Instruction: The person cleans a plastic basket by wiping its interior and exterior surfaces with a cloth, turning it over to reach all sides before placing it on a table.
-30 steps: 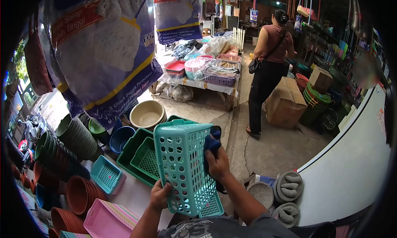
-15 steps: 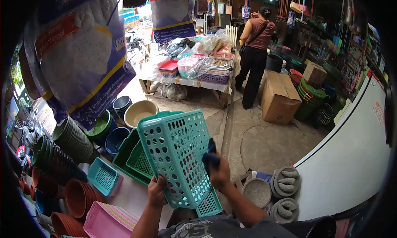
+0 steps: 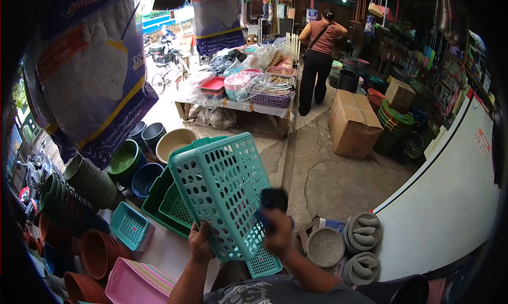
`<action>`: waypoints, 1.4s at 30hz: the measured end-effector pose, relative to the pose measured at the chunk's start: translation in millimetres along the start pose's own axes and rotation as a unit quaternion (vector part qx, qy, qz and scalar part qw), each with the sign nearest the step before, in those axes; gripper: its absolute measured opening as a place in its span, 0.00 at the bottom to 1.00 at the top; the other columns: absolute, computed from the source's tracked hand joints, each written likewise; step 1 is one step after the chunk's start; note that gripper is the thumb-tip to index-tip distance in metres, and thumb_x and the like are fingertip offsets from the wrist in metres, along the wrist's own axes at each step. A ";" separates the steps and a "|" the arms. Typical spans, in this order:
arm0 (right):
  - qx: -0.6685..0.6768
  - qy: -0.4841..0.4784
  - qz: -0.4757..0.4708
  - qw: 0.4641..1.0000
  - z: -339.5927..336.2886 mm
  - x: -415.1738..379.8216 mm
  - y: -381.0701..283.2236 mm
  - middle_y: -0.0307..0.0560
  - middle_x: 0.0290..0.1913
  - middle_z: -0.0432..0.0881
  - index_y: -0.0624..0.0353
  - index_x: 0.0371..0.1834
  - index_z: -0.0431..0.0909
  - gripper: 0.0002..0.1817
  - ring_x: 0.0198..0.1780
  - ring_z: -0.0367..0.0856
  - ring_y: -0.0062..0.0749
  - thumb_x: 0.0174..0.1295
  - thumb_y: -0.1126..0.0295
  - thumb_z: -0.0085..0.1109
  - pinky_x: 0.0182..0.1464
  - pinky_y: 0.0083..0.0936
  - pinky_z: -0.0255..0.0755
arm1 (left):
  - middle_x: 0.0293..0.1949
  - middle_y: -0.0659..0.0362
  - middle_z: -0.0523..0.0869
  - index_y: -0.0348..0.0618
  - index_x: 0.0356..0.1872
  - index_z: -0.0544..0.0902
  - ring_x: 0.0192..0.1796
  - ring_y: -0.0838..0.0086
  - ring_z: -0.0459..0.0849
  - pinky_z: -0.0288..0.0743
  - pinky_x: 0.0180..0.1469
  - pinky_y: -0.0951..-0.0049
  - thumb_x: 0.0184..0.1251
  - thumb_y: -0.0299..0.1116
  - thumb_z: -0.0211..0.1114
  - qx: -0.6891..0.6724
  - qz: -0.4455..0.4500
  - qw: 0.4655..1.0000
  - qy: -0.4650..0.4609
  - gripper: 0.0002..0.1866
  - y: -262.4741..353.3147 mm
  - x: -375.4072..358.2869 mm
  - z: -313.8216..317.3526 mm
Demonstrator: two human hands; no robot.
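A teal plastic basket (image 3: 225,190) with round and oval holes is held up, tilted, in front of me. My left hand (image 3: 201,242) grips its lower left edge, fingers closed around the rim. Against the right side of the basket is my right hand (image 3: 277,234), closed on a bunched dark blue cloth (image 3: 274,200), which is blurred by motion. Part of a smaller teal basket (image 3: 264,263) shows below. Behind the held basket, green baskets (image 3: 154,202) are nested on a white surface.
A teal basket (image 3: 130,222) and pink trays (image 3: 132,284) lie to the left, near stacked pots (image 3: 100,252). Stone mortars (image 3: 325,247) stand at right beside a white panel (image 3: 434,214). Farther off are a cardboard box (image 3: 353,124), a goods table (image 3: 233,104) and a person (image 3: 317,61).
My right hand has moved slightly left and down along the basket with the cloth. The basket shifts a little left. The person in the background has stepped away and turned slightly.
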State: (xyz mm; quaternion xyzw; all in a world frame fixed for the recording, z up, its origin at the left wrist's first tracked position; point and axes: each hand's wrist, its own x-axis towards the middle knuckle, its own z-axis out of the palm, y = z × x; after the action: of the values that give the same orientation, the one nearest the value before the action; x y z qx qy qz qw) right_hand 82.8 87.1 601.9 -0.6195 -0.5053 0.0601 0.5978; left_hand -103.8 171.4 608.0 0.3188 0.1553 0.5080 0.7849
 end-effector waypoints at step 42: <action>0.200 -0.369 0.119 0.900 -81.5 41.7 -57.4 0.52 0.49 0.79 0.61 0.61 0.68 0.37 0.49 0.78 0.36 0.47 0.62 0.73 0.55 0.33 0.71 | 0.28 0.66 0.81 0.55 0.35 0.79 0.36 0.70 0.82 0.72 0.43 0.66 0.56 0.36 0.60 0.861 0.127 0.319 -0.375 0.06 66.5 -1.6 53.0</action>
State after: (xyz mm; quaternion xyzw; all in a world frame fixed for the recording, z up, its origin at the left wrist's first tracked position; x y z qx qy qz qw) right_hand 126.4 47.9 692.6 -0.4761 -0.5893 0.4551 0.4678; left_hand -120.9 170.5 691.4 0.9879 0.1516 0.0081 -0.0308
